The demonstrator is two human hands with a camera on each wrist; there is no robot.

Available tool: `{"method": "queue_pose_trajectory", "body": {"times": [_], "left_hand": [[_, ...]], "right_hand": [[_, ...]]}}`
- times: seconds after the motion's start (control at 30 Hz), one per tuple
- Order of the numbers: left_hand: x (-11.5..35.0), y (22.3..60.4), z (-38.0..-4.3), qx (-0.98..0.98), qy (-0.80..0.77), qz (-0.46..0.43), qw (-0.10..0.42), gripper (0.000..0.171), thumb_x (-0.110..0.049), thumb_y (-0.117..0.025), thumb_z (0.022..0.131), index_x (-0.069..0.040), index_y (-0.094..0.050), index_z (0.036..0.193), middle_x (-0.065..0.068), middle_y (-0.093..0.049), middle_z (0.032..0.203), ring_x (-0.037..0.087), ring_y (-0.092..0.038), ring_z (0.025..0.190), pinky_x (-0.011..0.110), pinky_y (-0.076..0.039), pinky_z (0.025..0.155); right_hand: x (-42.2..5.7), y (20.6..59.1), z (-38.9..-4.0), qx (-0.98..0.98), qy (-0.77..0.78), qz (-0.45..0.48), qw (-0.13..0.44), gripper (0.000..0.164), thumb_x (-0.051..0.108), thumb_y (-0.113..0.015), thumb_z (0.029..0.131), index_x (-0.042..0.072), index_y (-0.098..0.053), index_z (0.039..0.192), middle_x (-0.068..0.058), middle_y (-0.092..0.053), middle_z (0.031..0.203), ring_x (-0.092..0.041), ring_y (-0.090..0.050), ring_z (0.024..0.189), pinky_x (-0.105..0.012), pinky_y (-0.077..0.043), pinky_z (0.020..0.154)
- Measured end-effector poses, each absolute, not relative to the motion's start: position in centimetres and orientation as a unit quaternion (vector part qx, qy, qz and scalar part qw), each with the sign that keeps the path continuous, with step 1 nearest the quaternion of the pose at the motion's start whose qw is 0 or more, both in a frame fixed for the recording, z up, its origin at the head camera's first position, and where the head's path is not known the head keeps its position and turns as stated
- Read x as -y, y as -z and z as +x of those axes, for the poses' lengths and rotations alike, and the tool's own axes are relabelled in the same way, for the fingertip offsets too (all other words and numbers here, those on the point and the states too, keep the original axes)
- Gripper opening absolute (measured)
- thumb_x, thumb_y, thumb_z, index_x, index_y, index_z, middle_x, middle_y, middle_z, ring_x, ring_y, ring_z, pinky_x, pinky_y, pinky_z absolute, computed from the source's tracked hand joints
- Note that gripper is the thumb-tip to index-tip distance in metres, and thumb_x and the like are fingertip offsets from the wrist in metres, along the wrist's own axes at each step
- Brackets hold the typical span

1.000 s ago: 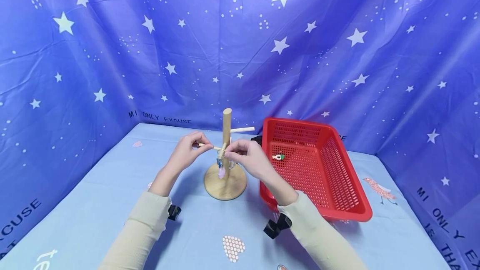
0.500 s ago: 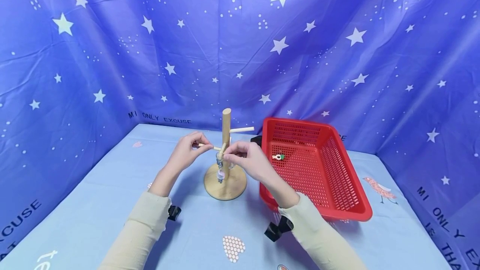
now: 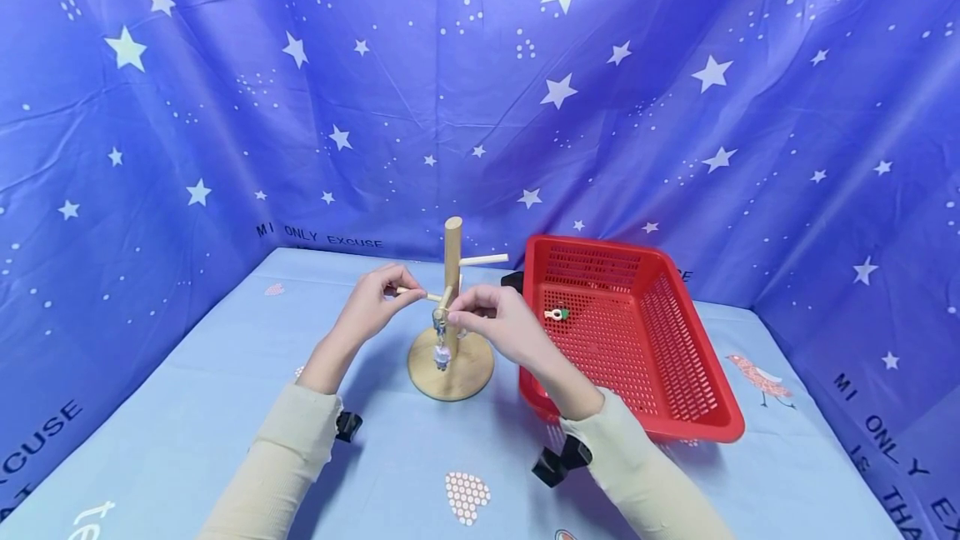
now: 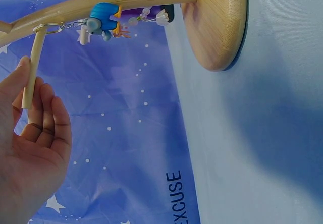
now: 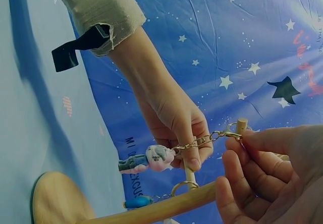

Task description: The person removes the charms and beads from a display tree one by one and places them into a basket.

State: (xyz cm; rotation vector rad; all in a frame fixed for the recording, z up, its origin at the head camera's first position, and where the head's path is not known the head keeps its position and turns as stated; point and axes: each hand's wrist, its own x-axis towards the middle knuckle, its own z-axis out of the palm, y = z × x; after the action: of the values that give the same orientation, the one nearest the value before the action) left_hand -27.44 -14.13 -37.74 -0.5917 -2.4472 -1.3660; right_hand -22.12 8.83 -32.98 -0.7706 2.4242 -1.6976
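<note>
A wooden stand with a round base (image 3: pixel 472 375) and several pegs stands on the table. My left hand (image 3: pixel 375 302) pinches the left peg (image 4: pixel 34 72) between thumb and fingers. From that peg, nearer the post, a blue figure keychain (image 4: pixel 102 18) hangs by its ring. With thumb and index finger, my right hand (image 5: pixel 275 166) pinches the gold clasp end of another keychain (image 5: pixel 161 157), whose figure has a pink head and blue-grey body. Its ring sits around the tip of the front peg (image 5: pixel 242 125). The figure dangles from its gold chain over the base.
A red plastic basket (image 3: pixel 693 357) stands to the right of the stand, with a small white-and-green keychain (image 3: pixel 557 315) inside. Beaded charms (image 4: pixel 146 14) hang behind the post. Another peg (image 3: pixel 484 259) points right near the post's top. A star-patterned blue curtain (image 3: pixel 420 65) encloses the table.
The pink-headed keychain has swung round and hangs slightly lower. My right hand has shifted slightly down at the front peg's tip. The left hand keeps its pinch on the left peg.
</note>
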Motion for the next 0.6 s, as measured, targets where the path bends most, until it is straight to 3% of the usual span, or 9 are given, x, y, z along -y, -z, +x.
{"method": "queue_pose_trajectory", "body": {"times": [0.23, 0.47, 0.6], "left_hand": [[14.13, 37.69, -27.40, 0.846, 0.471, -0.206, 0.140, 0.009, -0.013, -0.074, 0.090, -0.006, -0.069, 0.086, 0.010, -0.067, 0.089, 0.014, -0.056, 0.079, 0.018, -0.049, 0.070], [14.13, 37.69, -27.31, 0.847, 0.471, -0.204, 0.139, 0.009, -0.013, -0.074, 0.090, -0.006, -0.070, 0.086, 0.010, -0.067, 0.089, 0.013, -0.056, 0.078, 0.018, -0.048, 0.069], [14.13, 37.69, -27.30, 0.847, 0.471, -0.205, 0.139, 0.009, -0.013, -0.074, 0.090, -0.006, -0.070, 0.086, 0.010, -0.067, 0.088, 0.014, -0.055, 0.077, 0.018, -0.048, 0.069]], "right_hand": [[-8.93, 32.84, -21.97, -0.789, 0.557, -0.256, 0.040, 0.014, 0.008, -0.068, 0.093, -0.004, -0.071, 0.101, -0.019, -0.073, 0.099, -0.009, -0.064, 0.079, -0.021, -0.054, 0.075], [-8.93, 32.58, -21.61, -0.783, 0.562, -0.262, 0.047, 0.012, 0.007, -0.067, 0.093, -0.003, -0.071, 0.100, -0.018, -0.074, 0.101, -0.029, -0.069, 0.090, -0.023, -0.056, 0.079], [-9.02, 32.59, -21.53, -0.779, 0.566, -0.264, 0.052, 0.013, 0.007, -0.067, 0.093, -0.003, -0.070, 0.101, -0.019, -0.074, 0.101, -0.028, -0.070, 0.091, -0.024, -0.057, 0.080]]}}
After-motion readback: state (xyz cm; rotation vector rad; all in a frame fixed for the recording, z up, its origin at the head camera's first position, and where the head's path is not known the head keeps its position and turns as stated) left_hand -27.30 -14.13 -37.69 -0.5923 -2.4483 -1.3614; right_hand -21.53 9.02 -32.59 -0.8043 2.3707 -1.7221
